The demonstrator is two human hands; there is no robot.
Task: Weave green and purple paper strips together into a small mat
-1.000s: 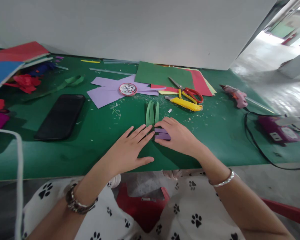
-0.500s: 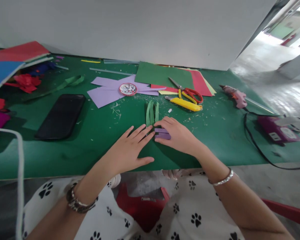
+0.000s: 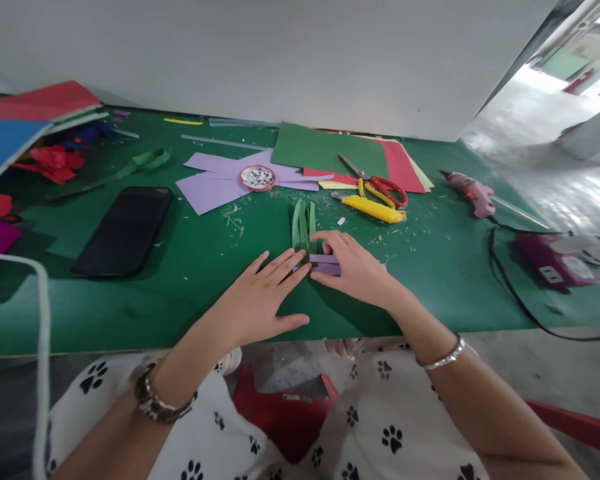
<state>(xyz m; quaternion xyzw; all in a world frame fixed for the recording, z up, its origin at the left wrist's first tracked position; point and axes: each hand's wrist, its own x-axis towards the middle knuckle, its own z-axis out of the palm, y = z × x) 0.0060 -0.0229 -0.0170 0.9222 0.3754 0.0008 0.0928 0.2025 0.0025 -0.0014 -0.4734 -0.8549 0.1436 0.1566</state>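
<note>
Upright in the view, several green paper strips (image 3: 303, 223) lie side by side on the table, their near ends under the fingertips of my left hand (image 3: 257, 300). That hand lies flat with its fingers spread. Purple paper strips (image 3: 325, 269) run crosswise at the near ends of the green ones. My right hand (image 3: 356, 270) is curled over them, thumb on the near side and fingers on the far side. A purple end sticks out beyond its right edge. My hands hide where the two colours meet.
Behind are purple paper pieces (image 3: 213, 190), a small round dish (image 3: 258, 178), coloured sheets (image 3: 330, 152), scissors (image 3: 373, 187) and a yellow-handled cutter (image 3: 373, 209). A black phone (image 3: 125, 230) lies left. At right are a glue gun (image 3: 473, 192) and a corded purple box (image 3: 555, 257).
The fingers of my right hand have shifted slightly on the purple strips, and a purple end now shows to the right of that hand. My left hand stays in place.
</note>
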